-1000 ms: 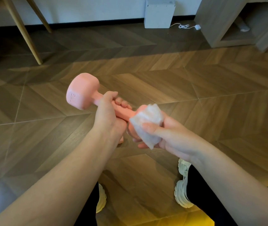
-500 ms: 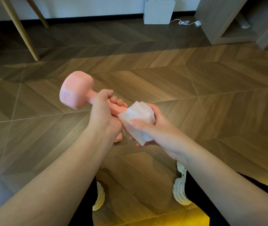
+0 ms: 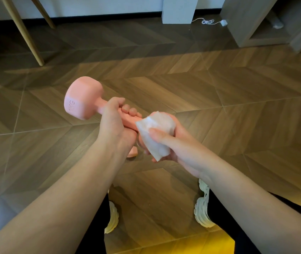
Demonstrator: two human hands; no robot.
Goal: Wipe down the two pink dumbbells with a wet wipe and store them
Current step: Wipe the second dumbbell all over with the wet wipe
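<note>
I hold a pink dumbbell [image 3: 82, 98] in the air above the wooden floor. My left hand [image 3: 114, 123] grips its handle, with the far head sticking out up and to the left. My right hand [image 3: 166, 142] wraps a white wet wipe [image 3: 155, 133] around the near head, thumb pressed on top of the wipe. That near head is almost fully covered by the wipe. A small pink piece [image 3: 132, 152] shows below my left wrist; I cannot tell whether it belongs to this dumbbell or to a second one.
Wooden chevron floor [image 3: 219, 116] all around. Slanted wooden furniture legs [image 3: 25, 33] stand at the back left, a white box [image 3: 179, 9] against the wall, a white cable and plug [image 3: 212, 22], and a grey open cabinet [image 3: 267, 24] at the back right. My shoes [image 3: 203, 209] are below.
The wipe in my right hand has shifted over the near head of the dumbbell, and the dumbbell has turned slightly in my left hand. The view tilted a little.
</note>
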